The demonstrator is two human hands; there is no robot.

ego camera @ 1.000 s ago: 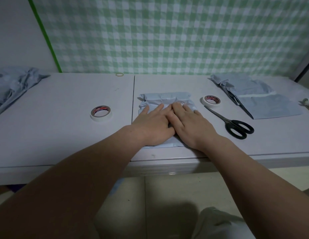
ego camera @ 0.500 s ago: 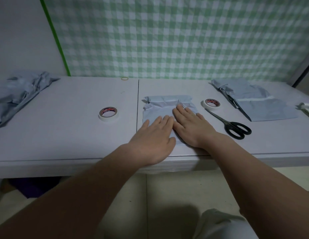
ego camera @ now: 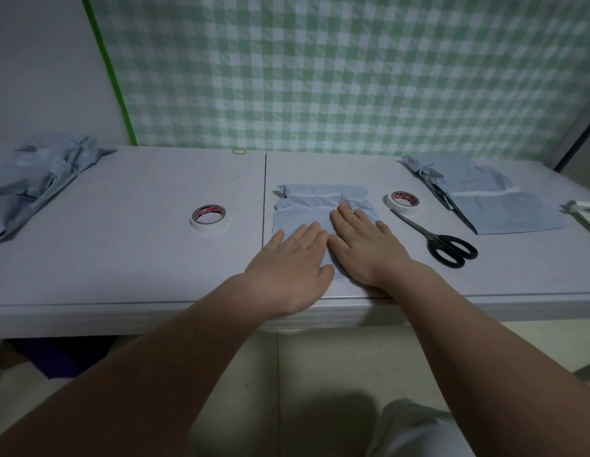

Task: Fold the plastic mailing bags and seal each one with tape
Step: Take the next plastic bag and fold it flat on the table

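Grey table (ego camera: 122, 265): left hand (ego camera: 287, 265) and right hand (ego camera: 366, 249) pressed flat, fingers straight, on the bag (ego camera: 320, 201), seemingly holding its fold; tape (ego camera: 402, 200) lay just right.

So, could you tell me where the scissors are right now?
In the head view the scissors lie on the table, just right of the right hand, their tips near the right-hand tape roll.

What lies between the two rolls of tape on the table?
The folded mailing bag, pressed flat by the left hand and right hand, as the head view shows.
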